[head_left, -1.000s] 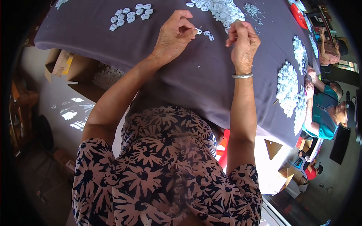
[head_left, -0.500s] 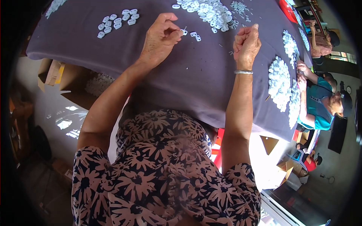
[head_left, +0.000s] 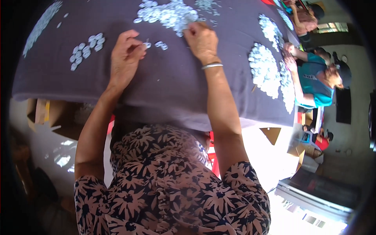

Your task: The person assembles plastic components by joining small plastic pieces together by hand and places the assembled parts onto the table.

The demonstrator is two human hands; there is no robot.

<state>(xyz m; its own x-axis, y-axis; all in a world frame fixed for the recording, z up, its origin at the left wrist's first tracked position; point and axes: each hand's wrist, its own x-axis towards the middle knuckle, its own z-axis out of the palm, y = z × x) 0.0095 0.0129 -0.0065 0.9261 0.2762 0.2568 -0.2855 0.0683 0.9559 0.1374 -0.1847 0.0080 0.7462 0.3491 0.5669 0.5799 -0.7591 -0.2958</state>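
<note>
My left hand [head_left: 126, 59] pinches a small white plastic piece [head_left: 148, 45] between thumb and fingertips, with a thin pin standing up from it. Just to the right of that piece, a few more white plastic pieces [head_left: 161, 45] lie on the cloth. My right hand [head_left: 203, 42] is at the right near edge of a heap of white oval pieces [head_left: 162, 13]. Its fingers are curled together, slightly blurred, and whatever is between them is hidden. Beyond it lies a scatter of small thin pins [head_left: 206, 4].
A loose group of white pieces [head_left: 86, 48] lies left of my left hand. More white heaps [head_left: 264, 64] cover the table's right side, where a person in a teal shirt [head_left: 318, 80] works. A long white pile [head_left: 41, 27] sits far left. Below the table edge is a cardboard box [head_left: 58, 119].
My right hand has moved leftward from beside the pins to the heap's edge. The left hand keeps its pinch on the piece. The whole view has shifted.
</note>
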